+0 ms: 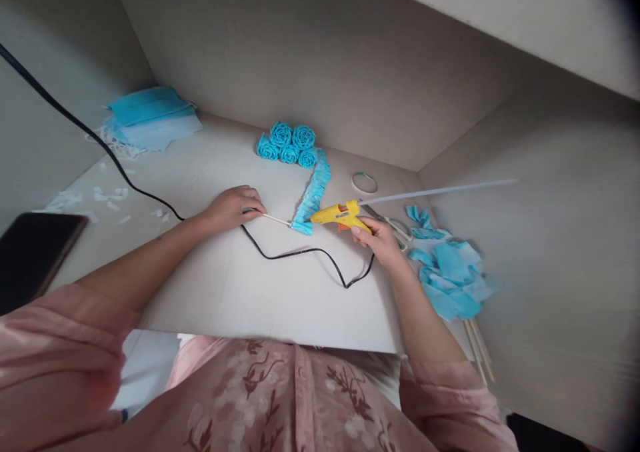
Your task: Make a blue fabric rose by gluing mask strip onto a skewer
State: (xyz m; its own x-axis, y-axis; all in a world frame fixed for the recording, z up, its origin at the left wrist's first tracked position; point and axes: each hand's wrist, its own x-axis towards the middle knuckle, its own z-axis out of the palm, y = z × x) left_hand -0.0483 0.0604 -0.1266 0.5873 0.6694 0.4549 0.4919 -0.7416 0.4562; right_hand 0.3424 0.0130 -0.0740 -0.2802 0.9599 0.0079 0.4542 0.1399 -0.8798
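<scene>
My left hand (235, 207) pinches a thin wooden stick (276, 219), whose far end meets the near end of a gathered blue strip (313, 189). The strip runs back toward several blue rosettes (286, 144) grouped on the tabletop. My right hand (376, 237) is wrapped round the handle of a yellow glue gun (335, 212). Its nozzle points left, close to the strip and the stick's end; whether it touches I cannot tell. A long translucent glue stick (440, 189) sticks out of the gun's back.
Scissors (400, 233) and a roll of tape (365, 183) lie beyond my right hand. Crumpled blue scraps (453, 275) and wooden sticks (477, 349) are at right. Face masks (153, 115), white bits (113, 195) and a phone (37, 255) lie left. A black cord (273, 257) crosses the table.
</scene>
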